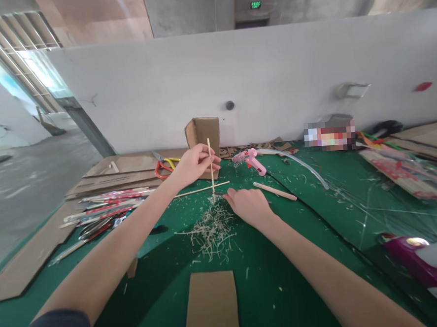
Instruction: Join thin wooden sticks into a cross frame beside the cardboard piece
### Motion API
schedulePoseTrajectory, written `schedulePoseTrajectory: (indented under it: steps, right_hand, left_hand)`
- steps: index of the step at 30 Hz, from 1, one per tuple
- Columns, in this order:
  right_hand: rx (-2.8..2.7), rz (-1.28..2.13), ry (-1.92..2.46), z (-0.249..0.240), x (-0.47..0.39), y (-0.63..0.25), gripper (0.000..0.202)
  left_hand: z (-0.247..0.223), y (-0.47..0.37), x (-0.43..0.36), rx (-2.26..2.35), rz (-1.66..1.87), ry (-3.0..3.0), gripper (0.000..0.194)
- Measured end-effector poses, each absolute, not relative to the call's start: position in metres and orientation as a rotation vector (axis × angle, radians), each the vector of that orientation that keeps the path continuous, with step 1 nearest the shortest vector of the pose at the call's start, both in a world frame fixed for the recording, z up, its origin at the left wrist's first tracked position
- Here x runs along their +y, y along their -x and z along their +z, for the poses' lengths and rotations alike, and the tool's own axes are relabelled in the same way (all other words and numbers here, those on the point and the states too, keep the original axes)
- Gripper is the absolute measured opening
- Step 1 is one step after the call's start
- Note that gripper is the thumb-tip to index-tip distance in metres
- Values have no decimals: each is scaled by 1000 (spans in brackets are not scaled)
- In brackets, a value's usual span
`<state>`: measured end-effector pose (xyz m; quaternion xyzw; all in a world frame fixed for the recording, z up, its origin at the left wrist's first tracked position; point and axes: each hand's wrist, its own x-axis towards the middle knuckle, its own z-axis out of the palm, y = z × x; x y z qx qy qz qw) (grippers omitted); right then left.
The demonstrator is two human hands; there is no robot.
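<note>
Pinched between the fingers of my left hand (195, 164) is a pale wooden chopstick (212, 176), held nearly upright with its lower end just above the table. My right hand (249, 206) is closed at that lower end, and a thin dark blade-like piece (221, 193) pokes out from its fingertips against the wood. Most of that piece is hidden by the fingers. Curly wood shavings (212, 232) lie heaped on the green table (285, 283) under the stick. Another thin stick (201, 189) lies flat behind, and a thicker wooden rod (275, 191) rests right of my right hand.
A pink glue gun (254, 162) with a black cord lies behind my right hand. Scissors (163, 167) and wrapped bundles (106, 205) are at the left. A cardboard piece (211, 307) lies in front, a folded one (207, 129) stands behind. A purple device (425, 269) sits at right.
</note>
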<state>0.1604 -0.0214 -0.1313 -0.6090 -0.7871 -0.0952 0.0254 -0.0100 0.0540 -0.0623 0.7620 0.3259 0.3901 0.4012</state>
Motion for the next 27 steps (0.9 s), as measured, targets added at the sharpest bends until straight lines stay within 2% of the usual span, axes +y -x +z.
schedulePoseTrajectory:
  steps: [5, 13, 20, 27]
  right_hand:
    - [-2498, -236, 1841, -130, -22, -158, 50]
    - [-2258, -347, 1880, -133, -28, -158, 53]
    - [-2426, -277, 1800, -136, -19, -161, 52]
    - [-2271, -364, 1802, -139, -16, -162, 53]
  left_hand:
    - [-58, 9, 49, 839, 968, -1924, 17]
    - [-57, 7, 46, 832, 932, -1933, 18]
    - [-59, 10, 51, 816, 928, -1921, 16]
    - [-62, 10, 53, 792, 924, -1917, 14]
